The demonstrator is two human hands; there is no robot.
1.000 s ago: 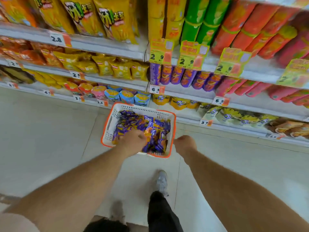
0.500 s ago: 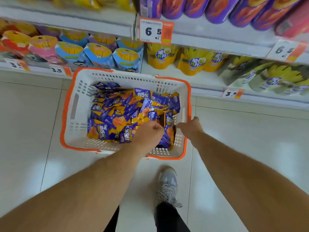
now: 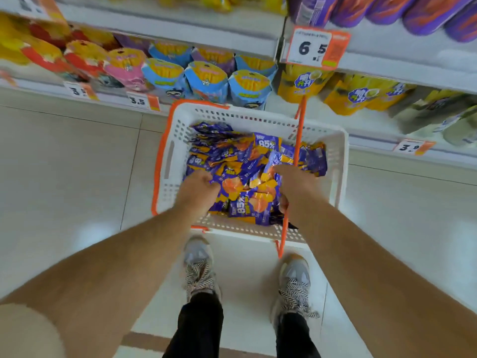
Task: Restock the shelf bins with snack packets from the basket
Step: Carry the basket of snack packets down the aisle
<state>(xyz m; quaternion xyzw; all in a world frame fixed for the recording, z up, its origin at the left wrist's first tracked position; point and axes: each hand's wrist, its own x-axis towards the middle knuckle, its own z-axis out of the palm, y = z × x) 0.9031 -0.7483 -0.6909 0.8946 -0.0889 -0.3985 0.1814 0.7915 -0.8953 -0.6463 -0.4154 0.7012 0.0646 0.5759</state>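
Observation:
A white basket with an orange rim stands on the floor in front of the bottom shelf. It holds a heap of purple and orange snack packets marked 85%. My left hand is down in the left side of the heap, its fingers curled on packets. My right hand is over the right side of the basket, its fingers wrapped round the thin orange handle, which stands raised across the basket. What lies under either palm is hidden.
The bottom shelf behind the basket carries blue bags, pink and red bags to the left and yellow pouches to the right. Purple tubes lie on the shelf above. My two shoes stand just before the basket.
I have bent closer to the basket. My right hand moved from the basket's right rim to the orange handle, which has swung up. My left hand shifted left in the packets.

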